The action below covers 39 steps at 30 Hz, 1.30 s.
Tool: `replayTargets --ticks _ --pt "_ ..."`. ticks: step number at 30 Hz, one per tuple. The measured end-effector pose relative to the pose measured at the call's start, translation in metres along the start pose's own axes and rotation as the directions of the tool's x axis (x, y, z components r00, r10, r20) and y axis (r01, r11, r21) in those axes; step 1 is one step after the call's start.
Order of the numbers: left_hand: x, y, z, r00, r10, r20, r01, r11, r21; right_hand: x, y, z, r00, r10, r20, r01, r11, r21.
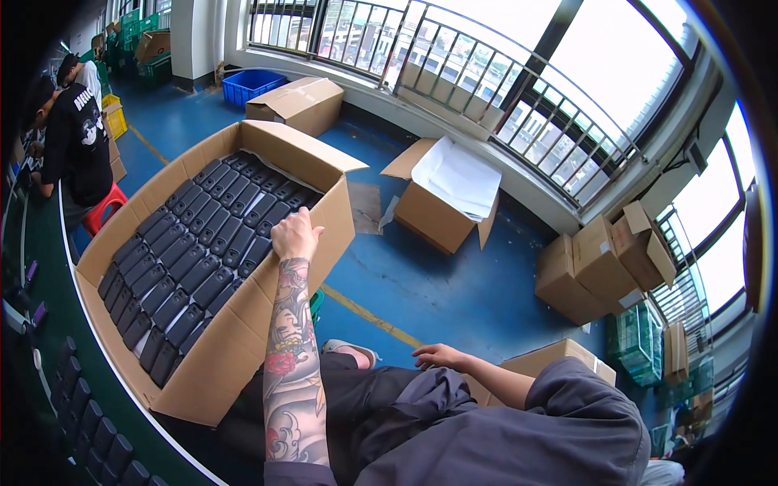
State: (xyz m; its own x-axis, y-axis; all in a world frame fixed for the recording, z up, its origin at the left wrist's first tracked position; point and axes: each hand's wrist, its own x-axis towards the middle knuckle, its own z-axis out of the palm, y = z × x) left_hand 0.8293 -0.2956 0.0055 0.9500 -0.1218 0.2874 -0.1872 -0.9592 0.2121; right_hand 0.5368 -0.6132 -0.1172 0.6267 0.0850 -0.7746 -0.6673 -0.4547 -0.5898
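Note:
An open cardboard box (pixel 212 371), filled with rows of black oblong plastic devices (pixel 182 249), stands at the left, partly over the edge of the dark green worktable (pixel 32 385). My left hand (pixel 295 236) is closed over the box's right rim, its fingers bent toward the inside and mostly hidden. The tattooed left forearm crosses in front of the box's side wall. My right hand (pixel 440 356) hangs by my knee with its fingers loosely stretched and nothing in them.
More black devices (pixel 93 429) lie on the table at lower left. Cardboard boxes stand by the window: a closed one (pixel 300 105), one with white sheets (pixel 442 215), several stacked at right (pixel 596 267). A person (pixel 81 146) works at far left beside a red stool (pixel 107 209).

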Motion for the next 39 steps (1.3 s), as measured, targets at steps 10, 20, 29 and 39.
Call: replayTargets --ticks 10,20,29,39 --pt "-0.004 -0.003 -0.007 0.999 -0.021 0.026 0.021 0.999 0.029 0.014 -0.049 0.002 0.990 -0.132 -0.053 0.133 0.991 0.021" --pt "-0.006 0.001 -0.004 0.999 -0.033 0.038 0.031 0.998 0.053 0.011 -0.188 0.073 0.850 -0.519 0.086 0.519 0.854 0.022" --pt "-0.008 -0.003 -0.008 0.999 -0.038 0.022 0.038 0.999 0.038 0.021 -0.172 0.022 0.872 -0.486 -0.049 0.486 0.853 0.190" --pt "-0.009 0.006 -0.008 0.998 -0.024 0.057 0.017 0.992 0.129 0.139 -0.054 -0.292 0.672 0.203 -0.712 0.154 0.902 0.403"
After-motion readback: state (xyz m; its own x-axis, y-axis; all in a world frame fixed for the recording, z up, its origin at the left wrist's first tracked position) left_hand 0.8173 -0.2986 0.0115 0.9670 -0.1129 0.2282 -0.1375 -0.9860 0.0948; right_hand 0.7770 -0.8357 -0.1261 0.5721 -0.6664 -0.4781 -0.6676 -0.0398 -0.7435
